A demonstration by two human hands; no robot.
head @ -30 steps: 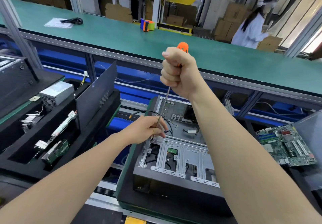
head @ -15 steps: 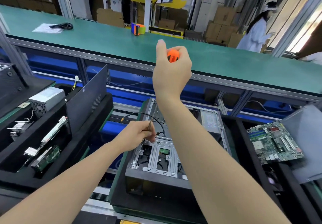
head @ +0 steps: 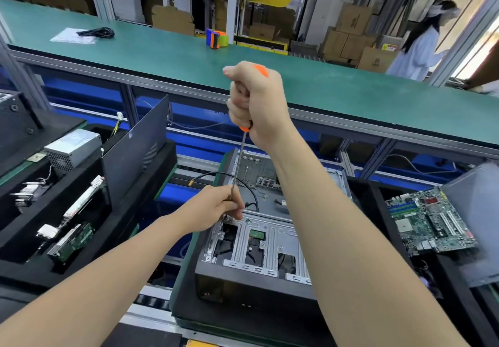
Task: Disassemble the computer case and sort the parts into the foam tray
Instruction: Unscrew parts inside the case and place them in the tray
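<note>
Computer case (head: 251,281): lies open side up on a black foam pad, directly below both hands, silver drive cage (head: 270,238) exposed. Left hand (head: 213,208): low over the cage's left corner, fingertips pinched round the lower shaft of the screwdriver (head: 239,157), just above its tip; the tip meets the cage at a screw, partly hidden by the fingers. Black cable (head: 229,176): arcs out of the case just behind the left hand. Foam tray (head: 27,271): black, well to the left of the left hand; holds a green circuit board (head: 73,241), a grey power supply (head: 71,146) and a dark side panel (head: 135,154) standing upright on edge. Motherboard (head: 429,222): green, lying tilted on another black tray, right of the right forearm. Right hand (head: 256,106): raised above the left hand, a closed fist wrapped round the orange handle, shaft running down and slightly left. Green bench (head: 162,52): beyond the right hand, carrying a tape dispenser (head: 216,38). Person in a white coat (head: 421,46): far right, behind the bench.
</note>
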